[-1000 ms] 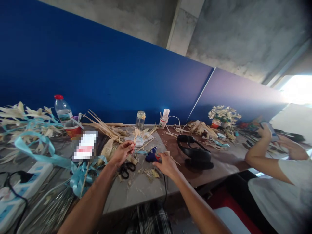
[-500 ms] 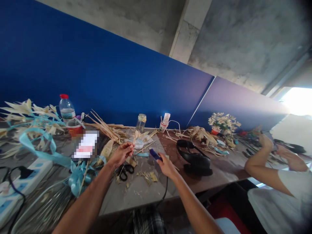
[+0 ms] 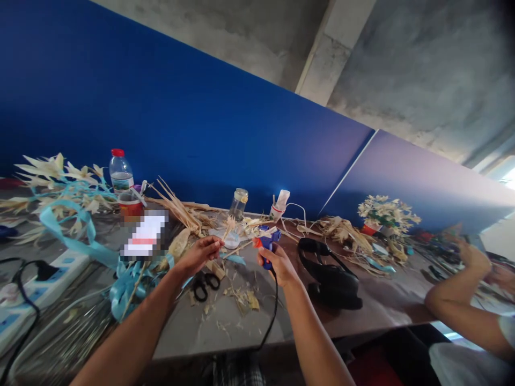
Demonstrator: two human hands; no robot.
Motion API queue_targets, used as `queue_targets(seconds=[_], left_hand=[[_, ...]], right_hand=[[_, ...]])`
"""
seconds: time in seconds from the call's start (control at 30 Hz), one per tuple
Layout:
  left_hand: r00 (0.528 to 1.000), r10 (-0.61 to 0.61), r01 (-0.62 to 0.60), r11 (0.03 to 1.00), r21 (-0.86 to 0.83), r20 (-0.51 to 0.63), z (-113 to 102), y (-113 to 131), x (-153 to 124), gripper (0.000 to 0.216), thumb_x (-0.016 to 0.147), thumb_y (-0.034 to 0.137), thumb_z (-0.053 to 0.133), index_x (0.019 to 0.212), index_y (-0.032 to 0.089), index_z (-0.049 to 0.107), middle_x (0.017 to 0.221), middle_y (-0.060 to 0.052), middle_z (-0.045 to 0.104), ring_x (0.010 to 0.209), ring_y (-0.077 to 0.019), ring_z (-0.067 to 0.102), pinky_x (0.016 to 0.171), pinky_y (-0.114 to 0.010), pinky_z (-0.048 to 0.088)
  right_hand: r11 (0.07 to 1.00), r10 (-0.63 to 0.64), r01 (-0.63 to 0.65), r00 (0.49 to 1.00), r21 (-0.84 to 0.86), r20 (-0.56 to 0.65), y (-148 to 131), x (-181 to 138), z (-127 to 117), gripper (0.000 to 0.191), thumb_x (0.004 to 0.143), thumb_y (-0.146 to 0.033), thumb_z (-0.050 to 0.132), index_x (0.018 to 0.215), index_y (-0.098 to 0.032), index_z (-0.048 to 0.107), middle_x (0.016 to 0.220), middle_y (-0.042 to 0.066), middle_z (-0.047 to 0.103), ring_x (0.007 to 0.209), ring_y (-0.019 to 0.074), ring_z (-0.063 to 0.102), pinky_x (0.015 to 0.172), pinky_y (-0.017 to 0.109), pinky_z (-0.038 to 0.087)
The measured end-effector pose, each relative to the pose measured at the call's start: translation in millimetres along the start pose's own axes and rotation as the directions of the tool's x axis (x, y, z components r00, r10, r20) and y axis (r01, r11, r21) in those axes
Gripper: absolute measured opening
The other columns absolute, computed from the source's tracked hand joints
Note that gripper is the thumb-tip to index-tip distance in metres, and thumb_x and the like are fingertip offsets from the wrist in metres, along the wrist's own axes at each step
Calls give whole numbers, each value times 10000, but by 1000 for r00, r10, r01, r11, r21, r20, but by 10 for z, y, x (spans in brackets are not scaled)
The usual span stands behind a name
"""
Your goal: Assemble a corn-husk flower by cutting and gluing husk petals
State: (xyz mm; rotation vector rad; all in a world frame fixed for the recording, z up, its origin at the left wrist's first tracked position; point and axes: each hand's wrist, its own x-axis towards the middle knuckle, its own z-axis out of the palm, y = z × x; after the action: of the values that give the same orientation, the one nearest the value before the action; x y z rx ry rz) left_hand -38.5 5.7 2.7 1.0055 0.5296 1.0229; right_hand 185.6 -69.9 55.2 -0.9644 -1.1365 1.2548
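Note:
My left hand [image 3: 206, 253] pinches a small frayed piece of dried corn husk [image 3: 229, 226], its pale strands pointing up. To its right, my right hand [image 3: 279, 262] grips a blue hot glue gun [image 3: 267, 242] with an orange trigger. The gun's black cord hangs down past the table's front edge. Black-handled scissors [image 3: 206, 286] lie just below my left hand. Between and beyond the hands sit a round white dish [image 3: 232, 239] and a short length of light-blue ribbon [image 3: 235, 259].
A clear jar [image 3: 238, 202], a paper cup [image 3: 277, 211] and a red-capped bottle [image 3: 120, 174] stand along the wall. Husk scraps [image 3: 245, 301], a black headset-like object [image 3: 333, 279], a phone [image 3: 145, 235] and a power strip [image 3: 48, 289] lie around. A co-worker's arm [image 3: 462, 289] rests at right.
My right hand has raised and turned the glue gun, so its orange trigger now shows. My left hand still pinches the husk piece. The whole view has shifted slightly.

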Motion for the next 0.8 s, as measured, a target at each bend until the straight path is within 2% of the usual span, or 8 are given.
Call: queue_targets(seconds=[0.23, 0.43, 0.67, 0.8], left_hand=[[998, 14, -14, 1000, 7, -55, -61, 56, 19, 218, 657, 296, 726, 695, 122, 600, 724, -9, 555, 487, -28, 374, 529, -192, 369], [993, 2, 4, 999, 45, -117, -79, 62, 34, 241, 647, 294, 735, 733, 115, 598, 743, -16, 564, 509, -37, 405, 527, -194, 371], [997, -4, 14, 990, 138, -72, -75, 19, 51, 221, 697, 320, 691, 735, 120, 605, 661, 14, 519, 463, -20, 353, 527, -211, 345], [997, -1, 13, 987, 159, -79, -76, 13, 51, 215, 704, 318, 684, 713, 126, 587, 677, 19, 525, 477, -20, 370, 547, -212, 342]], right_hand=[[999, -47, 48, 989, -4, 140, 196, 255, 22, 283, 686, -415, 665, 809, -162, 630, 722, 30, 565, 531, 93, 441, 531, 254, 327], [994, -72, 89, 970, -65, 230, 375, 282, -51, 293, 734, -440, 631, 815, -159, 609, 766, 29, 554, 606, 99, 477, 608, 260, 373], [992, -63, 84, 976, -91, 210, 403, 299, -97, 332, 738, -486, 607, 775, -158, 574, 705, 13, 515, 582, 95, 446, 572, 249, 367], [979, -41, 84, 973, -184, 226, 414, 300, -90, 343, 765, -498, 567, 724, -159, 534, 651, -1, 479, 575, 93, 422, 565, 245, 355]])
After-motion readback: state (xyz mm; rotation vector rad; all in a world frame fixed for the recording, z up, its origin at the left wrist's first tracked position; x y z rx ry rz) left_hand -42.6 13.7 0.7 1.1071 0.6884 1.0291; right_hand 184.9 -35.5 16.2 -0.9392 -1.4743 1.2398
